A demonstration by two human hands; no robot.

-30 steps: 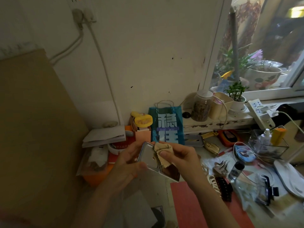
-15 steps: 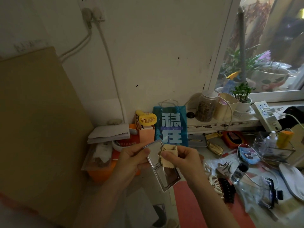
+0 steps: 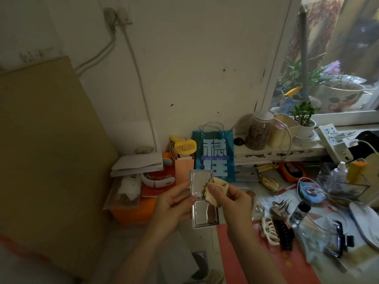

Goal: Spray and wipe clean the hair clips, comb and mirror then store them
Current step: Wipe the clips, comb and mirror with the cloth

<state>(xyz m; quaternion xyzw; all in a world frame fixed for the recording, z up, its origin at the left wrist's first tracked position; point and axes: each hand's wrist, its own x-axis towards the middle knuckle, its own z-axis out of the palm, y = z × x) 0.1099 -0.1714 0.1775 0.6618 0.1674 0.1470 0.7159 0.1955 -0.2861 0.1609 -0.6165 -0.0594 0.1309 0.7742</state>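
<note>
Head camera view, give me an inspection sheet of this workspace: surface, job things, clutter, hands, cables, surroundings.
Surface: crowded table with a red mat on it.
Job's things: folding mirror held open and upright above the table; tan cloth pressed on its upper pane; cream clip and black clip side by side; small spray bottle standing upright.
Clutter: blue bag, yellow fan, jar, clear box.
Hands: left hand grips the mirror's edge; right hand pinches the cloth.
Cables: white cords down the wall; power strip with plugs.
Surroundings: window, potted plant on the sill.
</note>
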